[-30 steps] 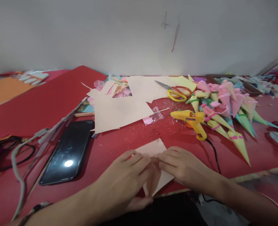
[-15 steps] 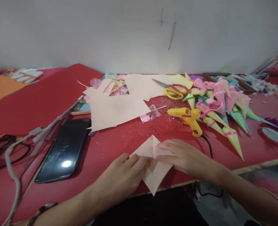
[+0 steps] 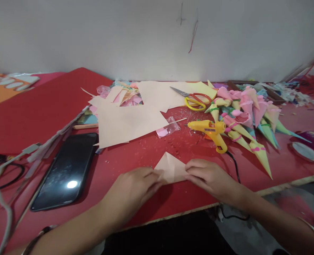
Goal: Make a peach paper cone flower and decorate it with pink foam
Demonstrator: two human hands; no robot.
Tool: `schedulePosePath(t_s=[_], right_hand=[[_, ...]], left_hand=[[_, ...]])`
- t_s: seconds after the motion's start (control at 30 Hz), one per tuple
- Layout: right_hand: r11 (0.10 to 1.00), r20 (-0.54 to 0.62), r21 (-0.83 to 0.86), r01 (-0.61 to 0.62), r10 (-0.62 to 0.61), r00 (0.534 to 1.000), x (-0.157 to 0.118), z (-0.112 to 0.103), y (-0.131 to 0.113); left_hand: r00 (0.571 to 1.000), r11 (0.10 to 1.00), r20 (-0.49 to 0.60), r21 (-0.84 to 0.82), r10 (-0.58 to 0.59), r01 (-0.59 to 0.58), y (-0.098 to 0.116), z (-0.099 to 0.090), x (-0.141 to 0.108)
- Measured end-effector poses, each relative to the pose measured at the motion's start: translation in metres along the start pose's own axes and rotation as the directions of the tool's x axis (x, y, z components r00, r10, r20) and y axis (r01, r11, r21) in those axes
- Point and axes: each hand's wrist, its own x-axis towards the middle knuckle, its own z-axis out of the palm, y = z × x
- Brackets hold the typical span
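Note:
A small cream paper (image 3: 170,168) is folded into a triangle with its point toward the wall. My left hand (image 3: 139,184) pinches its left corner, and my right hand (image 3: 206,176) grips the right corner between thumb and fingers. The paper's straight folded edge faces me, just above the red table (image 3: 157,205). Beyond my right hand lies a yellow glue gun (image 3: 210,131) on its side. A larger cut cream sheet (image 3: 127,124) rests farther back.
A black phone (image 3: 66,173) lies at the left, beside a white cable (image 3: 4,198). Scissors (image 3: 192,99) sit at the back. Several small paper cones (image 3: 246,117) are heaped at the right, near a purple tape dispenser (image 3: 309,147).
The small paper has gone from a diamond to a triangle, its near point folded up. My hands have moved apart to its two side corners. The view has shifted slightly.

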Motion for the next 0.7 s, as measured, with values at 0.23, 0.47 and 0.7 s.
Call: schedulePosePath(t_s=[0.23, 0.47, 0.7], right_hand=[[0.967, -0.014, -0.093, -0.237, 0.237, 0.971, 0.01, 0.002, -0.002], [0.932, 0.022, -0.241, -0.27, 0.283, 0.959, 0.018, 0.002, -0.001], [0.919, 0.027, -0.281, -0.276, 0.295, 0.955, 0.02, 0.003, 0.0]], left_hand=[[0.981, 0.983, 0.101, 0.09, -0.168, 0.159, 0.0, -0.011, 0.008], [0.982, 0.982, 0.115, 0.139, -0.148, 0.132, -0.001, -0.008, 0.007], [0.987, 0.984, 0.113, 0.153, -0.112, 0.094, -0.003, -0.007, 0.006]])
